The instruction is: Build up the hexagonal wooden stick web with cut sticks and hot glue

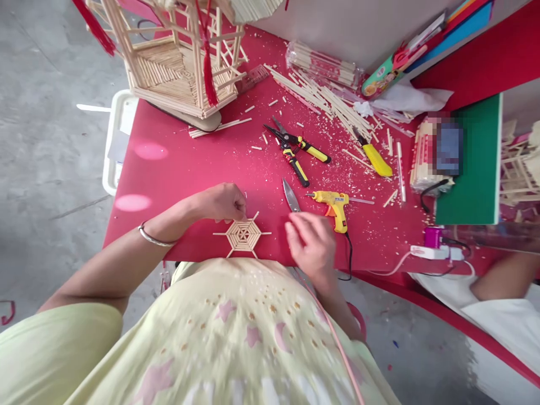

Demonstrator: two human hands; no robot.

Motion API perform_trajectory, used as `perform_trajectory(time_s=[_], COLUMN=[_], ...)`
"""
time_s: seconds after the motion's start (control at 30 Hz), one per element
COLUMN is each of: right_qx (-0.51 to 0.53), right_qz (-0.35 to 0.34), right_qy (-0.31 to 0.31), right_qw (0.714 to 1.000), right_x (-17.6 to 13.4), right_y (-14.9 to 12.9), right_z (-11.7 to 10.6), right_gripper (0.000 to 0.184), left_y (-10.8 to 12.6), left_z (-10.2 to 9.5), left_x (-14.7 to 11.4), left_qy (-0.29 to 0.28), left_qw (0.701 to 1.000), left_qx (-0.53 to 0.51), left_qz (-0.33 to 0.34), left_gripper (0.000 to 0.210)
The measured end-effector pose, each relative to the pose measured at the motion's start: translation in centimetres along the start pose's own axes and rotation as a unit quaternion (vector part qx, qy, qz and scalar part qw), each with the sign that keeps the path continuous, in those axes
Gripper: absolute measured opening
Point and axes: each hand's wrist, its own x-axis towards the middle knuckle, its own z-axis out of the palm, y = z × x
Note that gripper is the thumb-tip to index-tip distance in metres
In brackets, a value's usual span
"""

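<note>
A red table [181, 163] fills most of the view, its near edge partly covered by the wearer's pale yellow shirt [236, 337]. A stick-built model [164, 79] with red tassels stands at the far left corner, its upper part cut off by the top edge. At the right edge, another person's white sleeve [506, 326] shows, the arm running out of view. A heap of loose sticks [324, 98] lies toward the back, too tangled to count. 2 pliers [291, 152] with yellow-and-black handles lie crossing, near a yellow glue gun [333, 205]. A hexagonal stick web [243, 235] lies at the table's near edge, just in front of the shirt; 5 spokes stick out, and its upper left corner is hidden by the left hand [223, 202]. That hand's fingers are bunched narrowly at the web; I cannot tell what they hold, if anything. The right hand [312, 244] is loosely curled beside the glue gun, covering the back end of a pointed metal blade [290, 196], so its grip cannot be told. A blurred dark device [449, 147] sits at right, its details unreadable.
</note>
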Motion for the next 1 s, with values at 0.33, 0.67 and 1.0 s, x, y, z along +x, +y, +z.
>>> perform_trajectory(time_s=[0.33,0.67,1.0], right_qx=[0.098,0.123,0.144], right_qz=[-0.018,-0.021,-0.054], right_qy=[-0.11,-0.125,-0.238], right_qw=[0.989,0.984,0.959], right_x=[-0.3,0.1,6.2], right_y=[-2.7,-3.2,-3.3], right_z=[4.1,5.1,3.0], right_gripper=[0.031,0.035,0.025], left_y=[0.8,0.8,-1.6], left_z=[0.1,0.2,-0.3], left_x=[-0.3,-1.4,-2.7], left_qy=[-0.01,0.035,0.053], left_qw=[0.999,0.994,0.997], left_qx=[0.041,0.085,0.02], left_qz=[-0.012,0.059,0.052], left_gripper=[0.016,0.025,0.031])
